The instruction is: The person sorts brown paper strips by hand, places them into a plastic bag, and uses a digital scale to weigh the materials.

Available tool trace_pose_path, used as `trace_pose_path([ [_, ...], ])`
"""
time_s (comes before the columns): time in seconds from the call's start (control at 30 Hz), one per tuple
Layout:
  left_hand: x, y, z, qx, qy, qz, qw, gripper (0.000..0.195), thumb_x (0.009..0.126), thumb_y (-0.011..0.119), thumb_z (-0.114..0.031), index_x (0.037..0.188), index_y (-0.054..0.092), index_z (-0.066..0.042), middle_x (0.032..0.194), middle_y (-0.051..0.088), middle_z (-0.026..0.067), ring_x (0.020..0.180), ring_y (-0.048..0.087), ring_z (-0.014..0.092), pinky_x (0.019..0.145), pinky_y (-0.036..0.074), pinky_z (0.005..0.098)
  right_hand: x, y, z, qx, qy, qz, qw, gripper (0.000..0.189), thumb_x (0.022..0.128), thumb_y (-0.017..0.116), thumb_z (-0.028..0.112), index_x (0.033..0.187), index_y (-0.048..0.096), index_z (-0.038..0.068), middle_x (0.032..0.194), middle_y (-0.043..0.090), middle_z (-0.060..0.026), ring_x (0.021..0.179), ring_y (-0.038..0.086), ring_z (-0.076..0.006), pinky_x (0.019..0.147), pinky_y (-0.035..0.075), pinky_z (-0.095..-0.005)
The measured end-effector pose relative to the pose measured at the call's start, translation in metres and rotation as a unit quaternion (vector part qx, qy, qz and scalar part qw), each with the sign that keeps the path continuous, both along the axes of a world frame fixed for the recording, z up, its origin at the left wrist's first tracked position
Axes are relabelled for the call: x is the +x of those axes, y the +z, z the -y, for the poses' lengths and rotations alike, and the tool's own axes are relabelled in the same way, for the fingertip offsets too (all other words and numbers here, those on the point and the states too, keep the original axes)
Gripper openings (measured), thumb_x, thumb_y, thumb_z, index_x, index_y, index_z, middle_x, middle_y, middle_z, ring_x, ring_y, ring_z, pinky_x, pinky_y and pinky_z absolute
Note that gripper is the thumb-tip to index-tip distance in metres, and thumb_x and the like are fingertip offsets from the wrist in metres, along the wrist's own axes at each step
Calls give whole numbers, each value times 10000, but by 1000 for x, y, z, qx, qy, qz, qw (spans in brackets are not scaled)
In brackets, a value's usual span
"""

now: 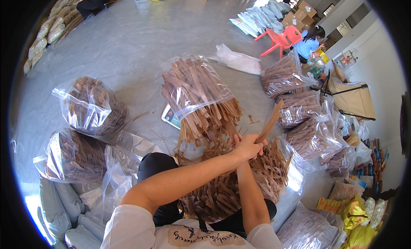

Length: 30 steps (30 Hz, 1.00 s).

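My forearms cross, the left over the right. My left hand (pixel 249 148) is closed around several flat brown strips (pixel 271 122) that stick up to the right. Mostly hidden behind the left wrist, my right hand (pixel 236 140) shows a few fingers near the loose strip ends; whether it grips any cannot be told. Beneath both hands and between my knees lies a large heap of brown strips (pixel 218 194). Just beyond, a clear plastic bag (pixel 199 85) full of the same strips lies with its open end towards me, on a flat printed item (pixel 170 115).
Filled clear bags stand at left (pixel 93 107) and in a row at right (pixel 298 109). Empty plastic film (pixel 138 143) lies by my left knee. Grey sacks (pixel 54 201), yellow bags (pixel 353 213), a red chair (pixel 282 38) and a seated person (pixel 306 47) are farther out.
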<state>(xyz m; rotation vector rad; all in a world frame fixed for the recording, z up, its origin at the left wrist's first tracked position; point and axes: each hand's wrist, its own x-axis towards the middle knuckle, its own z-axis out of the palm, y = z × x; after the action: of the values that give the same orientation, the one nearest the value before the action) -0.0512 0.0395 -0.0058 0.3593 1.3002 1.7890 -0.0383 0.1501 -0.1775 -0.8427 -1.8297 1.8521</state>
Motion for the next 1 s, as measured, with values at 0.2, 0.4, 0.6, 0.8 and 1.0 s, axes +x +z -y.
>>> trace_pose_path([
  [0.2, 3, 0, 2, -13, 1, -1, 1000, 144, 898, 465, -56, 1013, 535, -7, 694, 537, 26, 526, 470, 82, 473, 358, 232, 62, 19, -1, 19, -69, 12, 997, 264, 932, 547, 205, 1081, 587, -10, 798, 588, -66, 680, 513, -128, 622, 431, -274],
  [0.4, 6, -16, 0, -5, 23, 58, 998, 177, 885, 458, -52, 1040, 537, -19, 744, 541, 25, 564, 484, 87, 473, 348, 230, 159, 58, -24, 71, -12, 119, 990, 227, 899, 589, 168, 950, 649, -45, 649, 546, -12, 551, 492, -84, 516, 407, -212],
  [0.6, 20, -30, -1, -64, 30, 90, 993, 192, 880, 470, -66, 1053, 545, -28, 792, 532, 21, 623, 475, 85, 496, 349, 233, 227, 88, -44, 37, -79, 68, 994, 194, 899, 607, 177, 913, 655, -10, 647, 556, -3, 536, 474, -66, 498, 376, -185],
  [0.8, 30, -25, -3, -53, 63, 48, 995, 229, 863, 617, -203, 1013, 568, -38, 749, 520, 5, 640, 460, 79, 527, 355, 250, 237, 126, -26, 12, -132, -18, 991, 158, 911, 589, 141, 889, 629, -10, 671, 555, -15, 544, 474, -65, 494, 383, -188],
  [1.0, 40, -15, 0, 30, 16, -25, 999, 390, 748, 760, -335, 908, 618, -9, 797, 584, 20, 725, 520, 109, 653, 401, 251, 216, 143, 29, -49, -81, -52, 994, 148, 916, 576, 127, 932, 610, -17, 759, 571, -20, 592, 495, -67, 517, 399, -189],
])
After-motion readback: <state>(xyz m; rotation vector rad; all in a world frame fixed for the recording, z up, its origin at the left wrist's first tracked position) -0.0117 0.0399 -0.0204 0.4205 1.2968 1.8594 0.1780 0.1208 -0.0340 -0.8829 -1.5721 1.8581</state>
